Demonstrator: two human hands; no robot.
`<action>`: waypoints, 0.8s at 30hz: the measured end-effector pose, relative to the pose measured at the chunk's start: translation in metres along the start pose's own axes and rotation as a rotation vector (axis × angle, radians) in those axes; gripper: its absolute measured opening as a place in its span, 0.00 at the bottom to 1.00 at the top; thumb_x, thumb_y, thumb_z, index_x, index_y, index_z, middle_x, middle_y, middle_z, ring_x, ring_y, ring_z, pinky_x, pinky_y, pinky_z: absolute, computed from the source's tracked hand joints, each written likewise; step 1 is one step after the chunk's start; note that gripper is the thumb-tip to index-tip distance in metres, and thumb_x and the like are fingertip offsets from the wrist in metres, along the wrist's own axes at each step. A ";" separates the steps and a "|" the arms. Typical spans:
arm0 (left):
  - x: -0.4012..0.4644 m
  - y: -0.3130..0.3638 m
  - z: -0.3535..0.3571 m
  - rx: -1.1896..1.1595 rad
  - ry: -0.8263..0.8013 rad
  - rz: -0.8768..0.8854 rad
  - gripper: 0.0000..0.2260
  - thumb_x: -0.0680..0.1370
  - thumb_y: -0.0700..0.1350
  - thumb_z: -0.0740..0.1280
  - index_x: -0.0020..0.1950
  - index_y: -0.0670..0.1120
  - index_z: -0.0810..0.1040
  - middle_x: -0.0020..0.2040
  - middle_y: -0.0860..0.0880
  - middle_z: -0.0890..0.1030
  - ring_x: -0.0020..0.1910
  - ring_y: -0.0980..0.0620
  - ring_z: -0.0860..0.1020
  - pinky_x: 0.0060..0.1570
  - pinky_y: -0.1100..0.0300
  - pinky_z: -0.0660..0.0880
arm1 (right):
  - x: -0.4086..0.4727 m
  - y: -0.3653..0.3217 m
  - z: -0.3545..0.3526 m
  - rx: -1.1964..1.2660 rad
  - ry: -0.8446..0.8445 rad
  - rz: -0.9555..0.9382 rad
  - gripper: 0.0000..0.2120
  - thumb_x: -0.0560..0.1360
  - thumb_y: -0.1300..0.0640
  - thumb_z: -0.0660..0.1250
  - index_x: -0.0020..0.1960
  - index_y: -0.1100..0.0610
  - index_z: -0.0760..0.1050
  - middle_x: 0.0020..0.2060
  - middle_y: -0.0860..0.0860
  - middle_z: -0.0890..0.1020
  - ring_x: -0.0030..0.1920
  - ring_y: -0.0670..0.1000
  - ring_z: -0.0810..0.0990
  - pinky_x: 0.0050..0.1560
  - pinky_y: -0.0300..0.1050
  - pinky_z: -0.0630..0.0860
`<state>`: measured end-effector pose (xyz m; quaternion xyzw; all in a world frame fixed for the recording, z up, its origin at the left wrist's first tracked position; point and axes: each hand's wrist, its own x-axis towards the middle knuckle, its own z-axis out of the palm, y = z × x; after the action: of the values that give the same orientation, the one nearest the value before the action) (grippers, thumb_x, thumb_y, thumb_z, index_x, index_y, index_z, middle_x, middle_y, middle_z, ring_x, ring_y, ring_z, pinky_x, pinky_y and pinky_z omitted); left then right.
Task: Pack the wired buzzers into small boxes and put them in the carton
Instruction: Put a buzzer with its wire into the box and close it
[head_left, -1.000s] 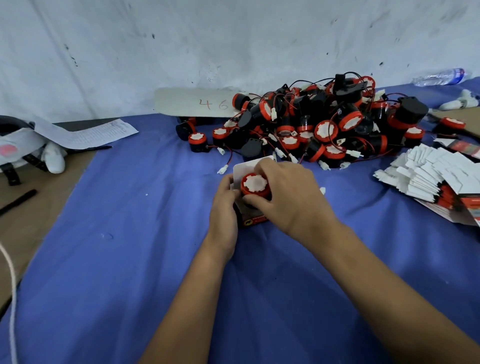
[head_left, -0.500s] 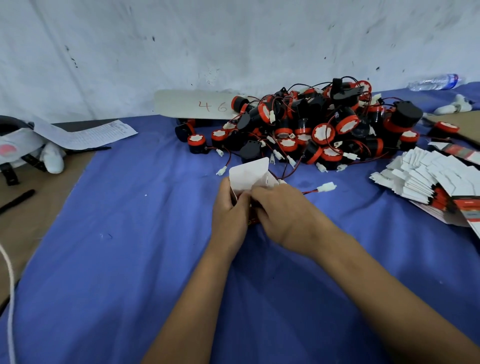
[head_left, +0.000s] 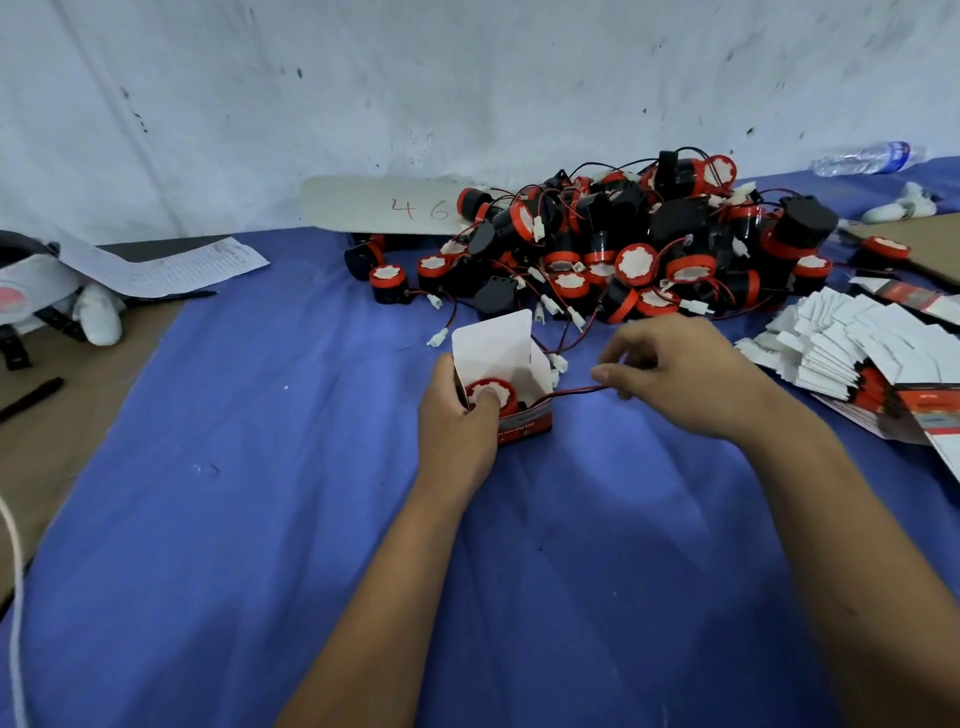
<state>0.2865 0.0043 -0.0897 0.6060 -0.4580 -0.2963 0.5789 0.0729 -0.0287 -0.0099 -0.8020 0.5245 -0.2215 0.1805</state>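
A small white and red box (head_left: 511, 364) stands open on the blue cloth, its lid flap raised. A red-topped buzzer (head_left: 493, 392) sits inside it. My left hand (head_left: 457, 415) grips the box's left side, thumb pressing on the buzzer's top. My right hand (head_left: 685, 376) is just right of the box and pinches the buzzer's red and black wire (head_left: 571, 391), which trails out over the box's edge. A big pile of black and red wired buzzers (head_left: 623, 249) lies behind. No carton is in view.
A stack of flat, unfolded small boxes (head_left: 852, 353) lies at the right. A card marked 46 (head_left: 384, 205) leans on the wall. Papers (head_left: 171, 265) and a white object sit at the left, a plastic bottle (head_left: 867, 158) at the far right.
The buzzer went down into the box. My right hand left the box top and moved right, drawing the wire out sideways. My left thumb now presses on the buzzer.
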 end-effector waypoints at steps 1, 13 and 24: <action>0.000 0.000 0.000 0.004 0.001 -0.001 0.14 0.78 0.37 0.66 0.60 0.52 0.77 0.52 0.56 0.83 0.51 0.56 0.81 0.44 0.62 0.78 | -0.001 -0.004 -0.001 0.099 0.054 -0.040 0.06 0.77 0.51 0.74 0.43 0.50 0.81 0.32 0.44 0.82 0.33 0.41 0.79 0.35 0.39 0.74; -0.001 0.002 -0.001 0.048 -0.024 0.023 0.13 0.81 0.37 0.65 0.61 0.53 0.75 0.53 0.54 0.82 0.53 0.54 0.81 0.47 0.59 0.79 | 0.008 -0.047 0.044 0.124 0.194 -0.278 0.07 0.77 0.62 0.73 0.54 0.56 0.84 0.46 0.50 0.86 0.48 0.50 0.85 0.51 0.51 0.82; -0.001 0.001 0.000 0.068 -0.029 0.051 0.10 0.80 0.38 0.66 0.57 0.50 0.75 0.50 0.56 0.82 0.50 0.55 0.81 0.42 0.66 0.76 | 0.004 -0.057 0.055 -0.496 0.079 -0.144 0.17 0.78 0.66 0.64 0.59 0.47 0.80 0.49 0.49 0.82 0.48 0.53 0.81 0.40 0.46 0.75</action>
<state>0.2862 0.0054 -0.0888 0.6091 -0.4915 -0.2742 0.5588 0.1473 -0.0074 -0.0252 -0.8477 0.5111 -0.1294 -0.0586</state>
